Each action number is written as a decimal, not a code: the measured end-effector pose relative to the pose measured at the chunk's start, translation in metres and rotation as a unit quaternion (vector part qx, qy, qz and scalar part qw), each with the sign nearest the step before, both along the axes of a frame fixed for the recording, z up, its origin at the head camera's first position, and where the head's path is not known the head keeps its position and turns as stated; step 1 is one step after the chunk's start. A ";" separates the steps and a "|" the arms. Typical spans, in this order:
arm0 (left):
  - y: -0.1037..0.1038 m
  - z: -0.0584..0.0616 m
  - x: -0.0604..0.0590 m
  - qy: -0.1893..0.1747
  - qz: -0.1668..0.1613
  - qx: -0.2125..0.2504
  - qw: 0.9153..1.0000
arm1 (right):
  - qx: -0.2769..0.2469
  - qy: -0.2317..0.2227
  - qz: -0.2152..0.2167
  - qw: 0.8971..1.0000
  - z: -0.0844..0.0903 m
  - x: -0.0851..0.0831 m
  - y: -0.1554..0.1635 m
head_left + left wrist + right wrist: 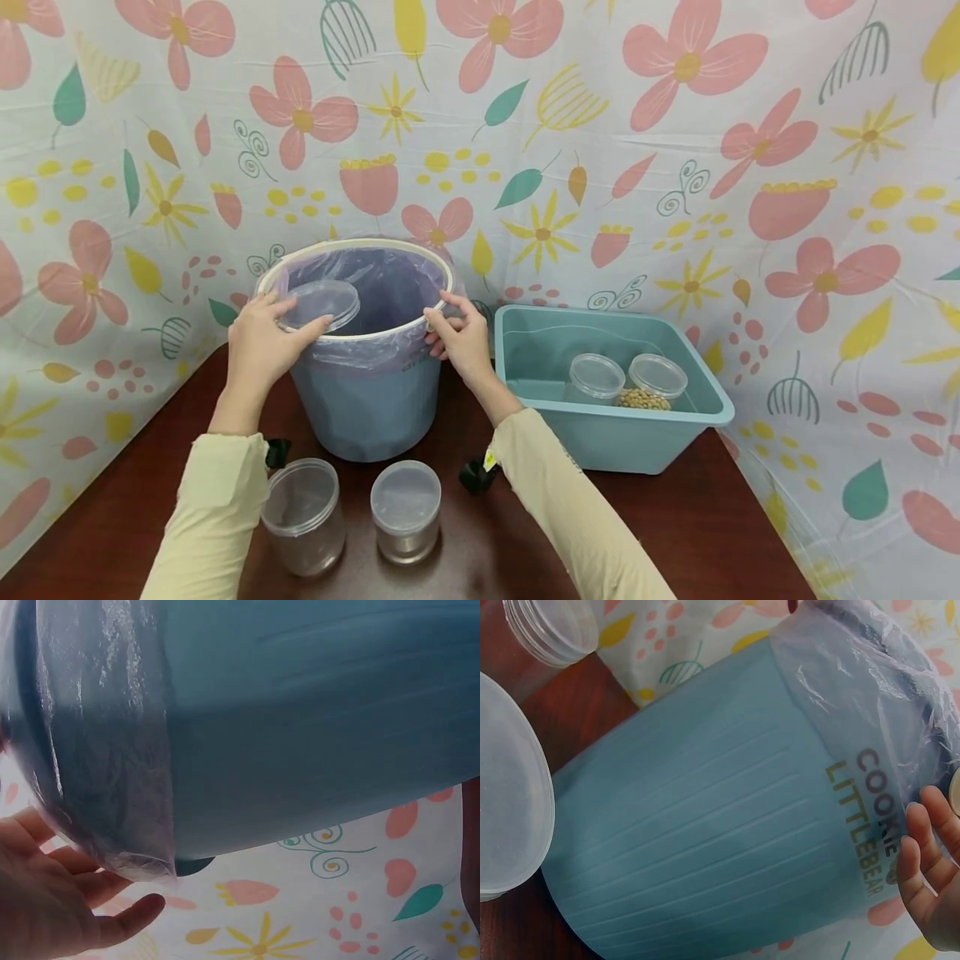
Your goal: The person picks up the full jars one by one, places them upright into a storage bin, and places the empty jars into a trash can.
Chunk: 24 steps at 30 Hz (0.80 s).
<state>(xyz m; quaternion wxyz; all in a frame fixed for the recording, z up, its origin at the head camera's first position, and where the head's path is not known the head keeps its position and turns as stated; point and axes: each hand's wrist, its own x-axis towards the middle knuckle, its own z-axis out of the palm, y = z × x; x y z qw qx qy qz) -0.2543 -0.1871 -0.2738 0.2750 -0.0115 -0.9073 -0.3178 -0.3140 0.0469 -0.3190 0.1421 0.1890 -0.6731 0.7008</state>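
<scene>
A blue bin (367,400) with a thin plastic liner (390,287) stands mid-table. My left hand (288,321) pinches a clear round lid (324,304) over the bin's left rim. In the left wrist view, the left hand (67,900) lies beside the lined bin wall (300,735), and the lid is out of sight. On the opposite side, my right hand (444,312) grips the bin's right rim, thumb and fingers on the liner. Seen from the right wrist, the right hand's fingers (930,862) curl at the liner's edge (870,682) on the bin (705,825).
In front of the bin stand an open clear jar (303,517) and a lidded clear jar (406,510). A teal basin (705,392) at the right holds two lidded jars, one with beans (645,398). Floral cloth walls the table in behind and on both sides.
</scene>
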 end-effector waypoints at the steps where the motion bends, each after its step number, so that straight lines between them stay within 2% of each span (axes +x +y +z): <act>1: 0.000 0.001 0.000 -0.001 0.004 -0.002 1.000 | -0.001 0.002 0.000 1.000 -0.001 0.000 0.000; 4: 0.002 0.002 0.002 0.000 0.011 -0.008 1.000 | -0.002 0.007 0.000 1.000 -0.002 -0.001 0.001; 9: 0.002 0.001 0.005 0.022 0.005 -0.015 1.000 | -0.005 0.003 0.000 1.000 -0.003 -0.001 0.001; 17: -0.002 -0.004 0.017 0.063 -0.025 0.006 0.998 | 0.003 -0.015 0.005 1.000 0.000 -0.001 0.001; 20: -0.003 -0.007 0.021 0.084 -0.037 0.024 0.996 | 0.005 -0.017 0.009 1.000 0.003 0.001 0.001; 24: -0.004 -0.011 0.025 0.126 -0.046 0.043 0.990 | 0.009 -0.010 0.008 1.000 0.013 0.013 0.000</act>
